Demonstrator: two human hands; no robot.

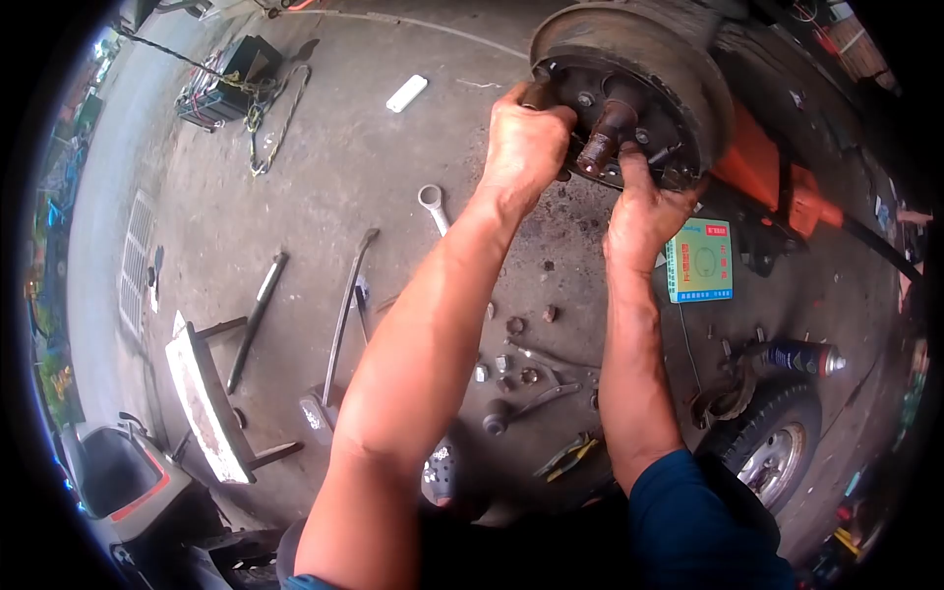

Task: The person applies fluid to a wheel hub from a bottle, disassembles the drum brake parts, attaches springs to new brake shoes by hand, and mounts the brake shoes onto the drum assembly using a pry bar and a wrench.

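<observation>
At the top stands a wheel brake assembly [654, 123] with a dark round backing plate and a rusty axle spindle [612, 128] jutting toward me. My left hand [526, 140] is closed round a dark curved piece at the assembly's left edge, which looks like a brake shoe [540, 91]. At the lower right edge, my right hand [644, 214] grips the assembly, its thumb stretched up beside the spindle. The other fingers of that hand are mostly hidden, and so is what they hold. A green-yellow box [703, 260] stands just right of my right wrist.
On the floor lie a combination wrench [432, 200], a long bar [351, 295], pliers [570, 457] and several nuts [515, 325]. A spray can [806, 358] and a tyre [777, 442] are at right. An orange jack [757, 162] sits beside the wheel. A white stool [205, 403] is at left.
</observation>
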